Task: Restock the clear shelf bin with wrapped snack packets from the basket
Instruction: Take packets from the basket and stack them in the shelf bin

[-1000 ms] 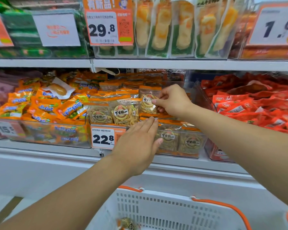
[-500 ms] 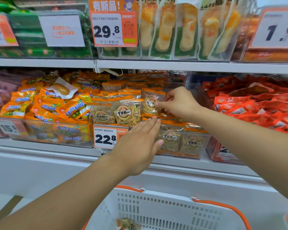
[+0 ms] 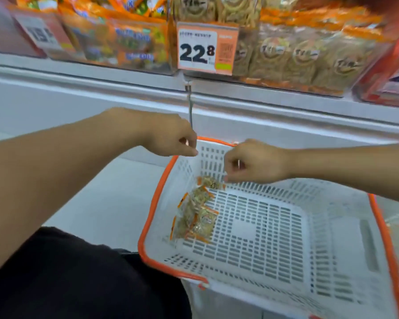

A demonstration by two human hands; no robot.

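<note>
The white slotted basket (image 3: 274,245) with an orange rim sits low in front of me. A few clear, orange-edged snack packets (image 3: 196,217) lie in its left corner, and one packet (image 3: 211,182) leans against the far wall. My right hand (image 3: 256,164) reaches down into the basket, fingers curled, with the fingertips at that packet's right corner; a grip is not clear through the blur. My left hand (image 3: 171,137) hovers over the basket's far left rim, fingers pinched with nothing in them. The clear shelf bin (image 3: 293,61) of matching packets is above.
An orange price tag reading 22.8 (image 3: 205,49) hangs on the bin's left front. A bin of orange-blue packets (image 3: 124,42) stands to its left and a red bin (image 3: 392,72) to its right. The white shelf ledge (image 3: 286,104) juts out above the basket. Dark clothing (image 3: 78,272) fills the lower left.
Both hands have dropped from the shelf bin to the basket and my view has tilted down. My right hand has left the packet it was setting in the bin.
</note>
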